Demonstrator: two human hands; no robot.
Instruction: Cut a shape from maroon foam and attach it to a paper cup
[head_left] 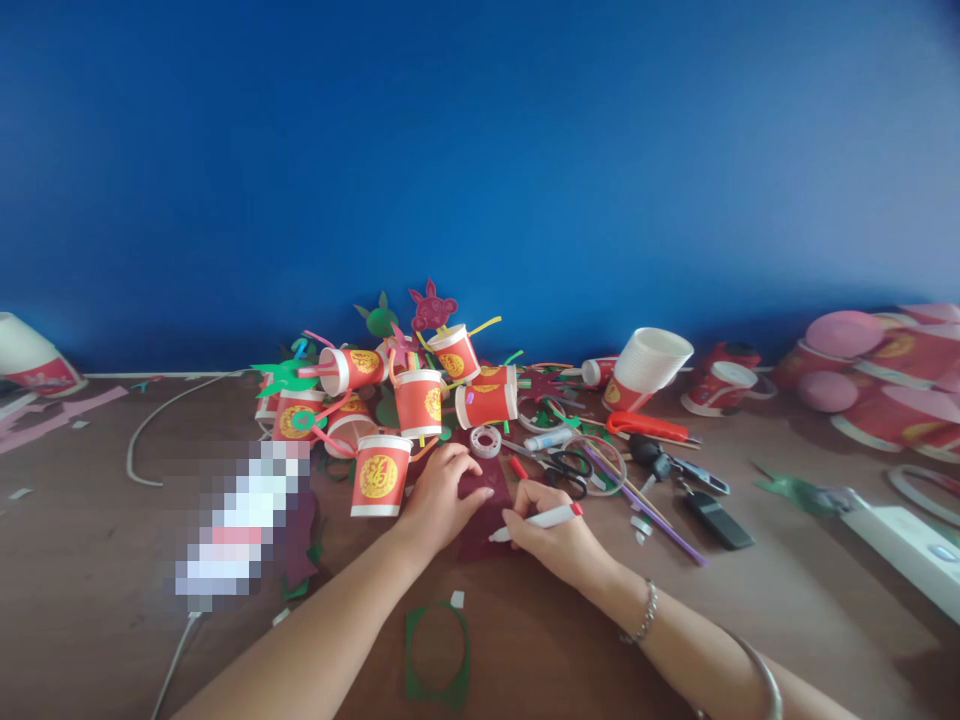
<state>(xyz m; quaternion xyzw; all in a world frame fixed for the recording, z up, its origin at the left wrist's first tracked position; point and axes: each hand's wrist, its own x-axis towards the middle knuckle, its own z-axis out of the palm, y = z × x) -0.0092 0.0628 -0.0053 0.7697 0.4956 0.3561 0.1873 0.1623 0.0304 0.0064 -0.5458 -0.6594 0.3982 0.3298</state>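
Observation:
A white marker (540, 520) with a red end is gripped in my right hand (551, 535). Its tip points left, over a dark red sheet of paper (480, 510) on the table. On the sheet's left side rests my left hand (442, 500), its fingers bent and the thumb apart from them, with nothing visible in it. A red paper cup (380, 477) with a gold emblem stands beside my left wrist. Just beyond my hands are a roll of tape (486, 441), a red marker cap (517, 467) and black-handled scissors (568, 472).
Decorated paper cups (418, 403) crowd the back. A stack of cups (646, 365), an orange-red tool (646, 426), purple straws (652, 520) and keys with a black fob (718, 515) lie to the right. A green paper cutout (437, 650) is in front; a blurred device (240, 525) sits left.

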